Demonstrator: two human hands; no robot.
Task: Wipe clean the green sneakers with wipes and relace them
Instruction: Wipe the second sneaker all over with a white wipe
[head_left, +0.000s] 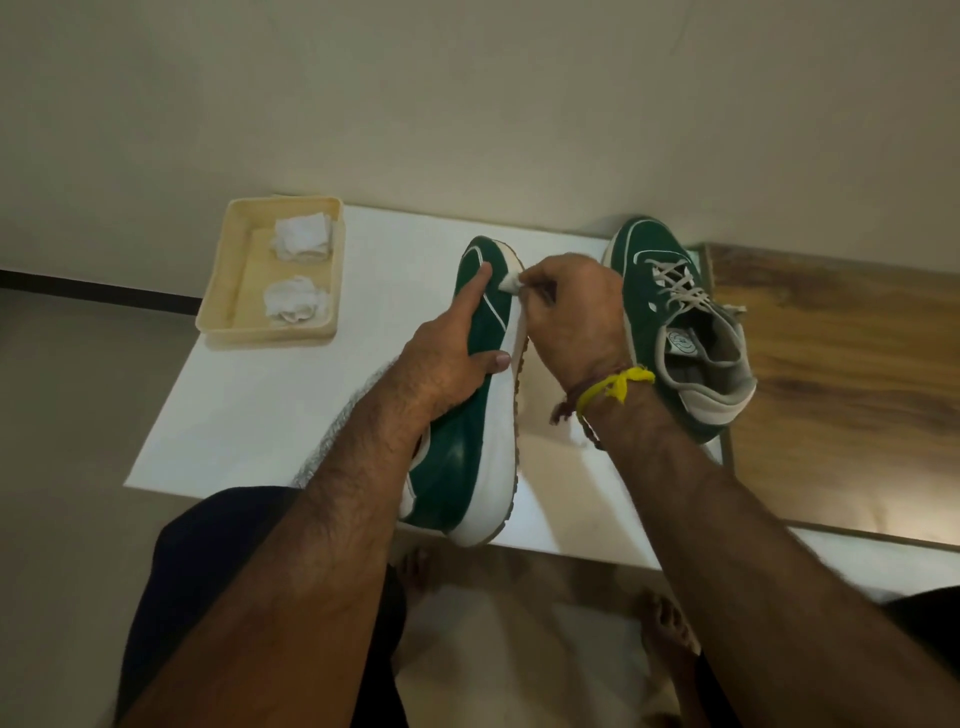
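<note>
Person is standing at a white table (249, 415), working on one green sneaker (462, 415). That shoe is lying tipped on its side in the middle of the table, toe pointing far, heel hanging just over the near edge, white sole (501, 467) facing right.

Left hand (447, 364) is holding the shoe from the left: index finger stretched along the green upper toward the toe, thumb pressing the side nearer the sole, rest of the fingers hidden behind the shoe. So it's gripping the sneaker, steadying it.

Right hand (571, 312) is sitting at the sole edge near the toe, fingers curled tight around a small white wipe (510, 282). The wipe is poking out of the fist and touching the white sole rim. A yellow thread band (613, 387) is sitting on that wrist.

Second sneaker (675, 332) is resting upright on the far right of the table, just beside the right hand, toe far. Its grey laces (675, 283) are sitting threaded across the front; can't tell how the ends are finished.

Cream plastic tray (223, 291) is sitting on the far left corner of the table, well apart from the shoes. Two crumpled white wipes are lying in it, one far (302, 237), one near (296, 305).

Wood-look surface (841, 374) is running along the right of the table. Bare feet (670, 623) are showing on the floor below the near edge.
</note>
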